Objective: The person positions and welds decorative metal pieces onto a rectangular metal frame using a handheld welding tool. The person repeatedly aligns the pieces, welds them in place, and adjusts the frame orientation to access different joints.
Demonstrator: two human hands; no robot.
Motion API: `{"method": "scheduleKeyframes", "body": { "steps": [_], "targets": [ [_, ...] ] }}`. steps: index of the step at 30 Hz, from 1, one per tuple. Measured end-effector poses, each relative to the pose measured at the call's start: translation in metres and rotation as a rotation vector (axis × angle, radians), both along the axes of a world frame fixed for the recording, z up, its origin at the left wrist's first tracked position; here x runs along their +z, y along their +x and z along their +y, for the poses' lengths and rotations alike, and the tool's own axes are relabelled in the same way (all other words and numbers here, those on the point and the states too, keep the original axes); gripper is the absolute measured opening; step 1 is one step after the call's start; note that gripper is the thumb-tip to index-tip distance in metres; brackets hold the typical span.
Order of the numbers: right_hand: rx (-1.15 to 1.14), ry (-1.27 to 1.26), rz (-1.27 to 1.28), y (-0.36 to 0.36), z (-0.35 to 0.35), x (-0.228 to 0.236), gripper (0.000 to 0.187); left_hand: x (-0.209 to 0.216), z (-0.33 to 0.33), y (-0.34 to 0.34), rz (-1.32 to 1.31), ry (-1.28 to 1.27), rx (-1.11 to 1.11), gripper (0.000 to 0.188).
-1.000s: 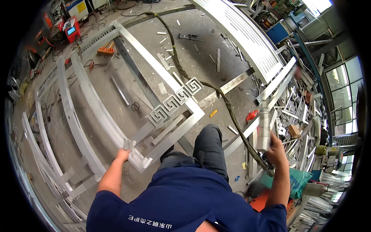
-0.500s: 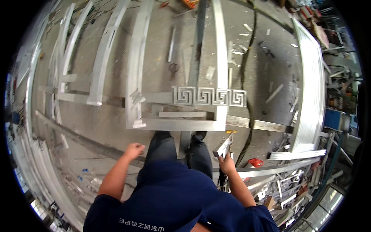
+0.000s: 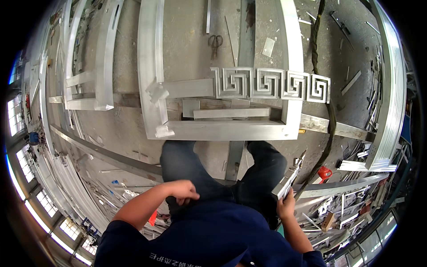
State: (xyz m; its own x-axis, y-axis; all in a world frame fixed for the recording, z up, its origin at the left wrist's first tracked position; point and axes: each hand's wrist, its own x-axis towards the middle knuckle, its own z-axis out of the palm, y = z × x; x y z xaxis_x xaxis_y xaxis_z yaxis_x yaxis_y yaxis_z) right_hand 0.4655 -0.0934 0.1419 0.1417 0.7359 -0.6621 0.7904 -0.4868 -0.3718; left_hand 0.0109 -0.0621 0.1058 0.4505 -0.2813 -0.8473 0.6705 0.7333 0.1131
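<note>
My right hand [image 3: 286, 207] grips a silver, boxy welding gun [image 3: 285, 183] with a narrow tip, held low beside my right knee. My left hand [image 3: 183, 191] is over my lap with its fingers curled in, and nothing shows in them. In front of my knees lies a silver metal gate frame [image 3: 222, 131]. A strip of square-spiral fretwork [image 3: 267, 84] lies across its right part, the right end overhanging the frame's side bar. A flat crossbar [image 3: 189, 88] runs from the left side bar up to the strip.
Scissors [image 3: 215, 42] lie on the floor inside the frame. Another metal frame [image 3: 86, 104] is at the left, and a stack of long silver profiles [image 3: 391, 111] at the right. A dark cable [image 3: 332, 122] winds past the frame. A red object [image 3: 325, 172] and metal scraps lie at the lower right.
My view has moved closer to the frame, and my knees are now bent and spread. My left hand has come inward over my lap. The welding gun stays in my right hand.
</note>
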Motion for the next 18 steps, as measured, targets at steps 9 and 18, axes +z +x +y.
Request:
{"method": "scheduleKeyframes", "body": {
  "steps": [9,18],
  "targets": [
    [-0.025,0.166,0.286,-0.059,-0.058,-0.069,0.062,-0.112,-0.050,-0.111,0.366,1.512,-0.148,0.022],
    [-0.067,0.250,0.328,-0.114,-0.107,-0.111,0.062,-0.138,-0.102,-0.154,0.497,1.694,-0.076,0.021]
  ]
}}
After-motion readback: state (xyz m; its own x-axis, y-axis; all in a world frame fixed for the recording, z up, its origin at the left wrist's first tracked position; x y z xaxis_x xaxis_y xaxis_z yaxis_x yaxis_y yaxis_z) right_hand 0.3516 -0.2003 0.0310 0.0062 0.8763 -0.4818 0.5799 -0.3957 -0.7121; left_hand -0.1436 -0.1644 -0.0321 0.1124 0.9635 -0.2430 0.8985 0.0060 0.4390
